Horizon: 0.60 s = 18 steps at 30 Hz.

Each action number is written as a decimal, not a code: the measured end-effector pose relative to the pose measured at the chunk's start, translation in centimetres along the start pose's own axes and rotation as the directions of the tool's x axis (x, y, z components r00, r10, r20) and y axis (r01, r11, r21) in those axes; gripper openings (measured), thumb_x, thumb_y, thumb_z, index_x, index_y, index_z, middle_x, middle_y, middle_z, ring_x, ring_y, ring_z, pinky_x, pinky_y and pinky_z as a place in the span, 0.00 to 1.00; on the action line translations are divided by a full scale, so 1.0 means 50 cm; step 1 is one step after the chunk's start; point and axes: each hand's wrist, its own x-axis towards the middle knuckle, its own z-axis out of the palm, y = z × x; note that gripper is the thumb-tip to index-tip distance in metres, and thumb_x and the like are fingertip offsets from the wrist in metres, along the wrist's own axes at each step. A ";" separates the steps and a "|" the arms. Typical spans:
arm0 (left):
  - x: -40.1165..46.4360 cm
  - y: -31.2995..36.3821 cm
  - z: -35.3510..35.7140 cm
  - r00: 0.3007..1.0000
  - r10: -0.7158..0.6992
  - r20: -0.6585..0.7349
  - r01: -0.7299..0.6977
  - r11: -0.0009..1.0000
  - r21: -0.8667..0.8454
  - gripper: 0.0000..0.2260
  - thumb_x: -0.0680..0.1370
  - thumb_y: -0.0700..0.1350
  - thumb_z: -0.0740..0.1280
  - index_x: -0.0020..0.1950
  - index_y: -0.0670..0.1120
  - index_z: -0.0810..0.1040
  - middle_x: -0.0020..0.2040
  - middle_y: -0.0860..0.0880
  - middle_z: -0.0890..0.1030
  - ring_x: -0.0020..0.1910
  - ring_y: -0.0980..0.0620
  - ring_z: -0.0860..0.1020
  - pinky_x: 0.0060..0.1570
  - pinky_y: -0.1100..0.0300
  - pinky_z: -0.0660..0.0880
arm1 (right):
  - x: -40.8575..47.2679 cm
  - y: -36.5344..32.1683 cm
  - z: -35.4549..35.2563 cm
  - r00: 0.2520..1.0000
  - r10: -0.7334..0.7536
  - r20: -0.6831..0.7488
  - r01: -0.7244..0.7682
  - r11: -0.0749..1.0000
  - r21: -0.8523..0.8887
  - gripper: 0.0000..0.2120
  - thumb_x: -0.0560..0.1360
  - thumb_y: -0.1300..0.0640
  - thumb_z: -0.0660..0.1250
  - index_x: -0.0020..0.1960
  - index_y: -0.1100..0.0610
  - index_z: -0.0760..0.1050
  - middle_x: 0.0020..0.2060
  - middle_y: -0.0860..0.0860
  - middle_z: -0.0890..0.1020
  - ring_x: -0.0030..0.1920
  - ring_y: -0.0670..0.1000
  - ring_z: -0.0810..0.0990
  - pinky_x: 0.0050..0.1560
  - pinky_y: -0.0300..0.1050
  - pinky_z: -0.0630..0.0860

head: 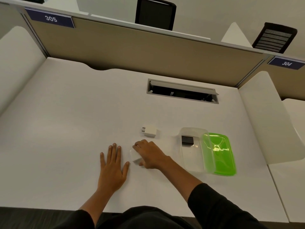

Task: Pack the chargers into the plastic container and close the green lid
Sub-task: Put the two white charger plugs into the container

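Observation:
A clear plastic container (192, 162) stands on the white desk right of centre, with a black charger (187, 140) inside at its far end. Its green lid (221, 154) lies flat on the desk, partly under the container's right side. A white charger (150, 131) with its prongs pointing left lies on the desk left of the container. My right hand (151, 154) is curled over a second white charger (135, 156), fingers and thumb closed on its sides; most of it is blurred. My left hand (113, 167) rests flat on the desk, fingers spread, holding nothing.
An open cable hatch (182, 91) is set into the desk behind the chargers. A beige partition (132, 52) bounds the far edge, with white side panels (264, 116) on the left and right. Black chairs stand beyond the partition.

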 end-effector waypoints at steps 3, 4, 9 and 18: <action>0.000 0.000 0.000 1.000 0.003 -0.007 -0.003 1.000 -0.008 0.38 0.85 0.63 0.52 0.88 0.44 0.46 0.90 0.43 0.44 0.90 0.43 0.44 0.86 0.32 0.47 | 0.002 -0.008 0.012 0.999 0.008 -0.045 -0.009 0.999 -0.037 0.32 0.76 0.51 0.75 0.76 0.56 0.68 0.71 0.54 0.75 0.68 0.57 0.75 0.64 0.56 0.75; 0.000 0.001 0.001 1.000 0.004 -0.008 -0.004 1.000 -0.008 0.38 0.85 0.63 0.51 0.88 0.44 0.46 0.90 0.43 0.44 0.90 0.43 0.44 0.86 0.32 0.47 | 0.001 -0.009 0.014 0.998 0.007 -0.062 -0.009 0.999 -0.041 0.31 0.76 0.52 0.75 0.75 0.56 0.69 0.70 0.54 0.75 0.67 0.57 0.75 0.63 0.55 0.75; 0.001 -0.003 0.005 1.000 -0.005 0.004 0.005 1.000 0.018 0.38 0.85 0.65 0.47 0.88 0.45 0.42 0.90 0.43 0.41 0.89 0.43 0.41 0.86 0.33 0.47 | -0.012 0.003 0.012 0.989 0.045 -0.143 -0.038 0.998 0.053 0.30 0.75 0.54 0.75 0.74 0.55 0.69 0.68 0.53 0.76 0.65 0.57 0.77 0.60 0.54 0.76; 0.004 -0.009 0.013 1.000 0.012 -0.010 -0.012 1.000 0.007 0.38 0.85 0.65 0.46 0.88 0.45 0.42 0.90 0.44 0.41 0.90 0.43 0.42 0.86 0.32 0.48 | -0.105 0.140 -0.077 0.868 0.308 -0.388 -0.202 0.935 0.291 0.30 0.75 0.46 0.75 0.73 0.51 0.70 0.67 0.47 0.77 0.64 0.53 0.76 0.60 0.51 0.77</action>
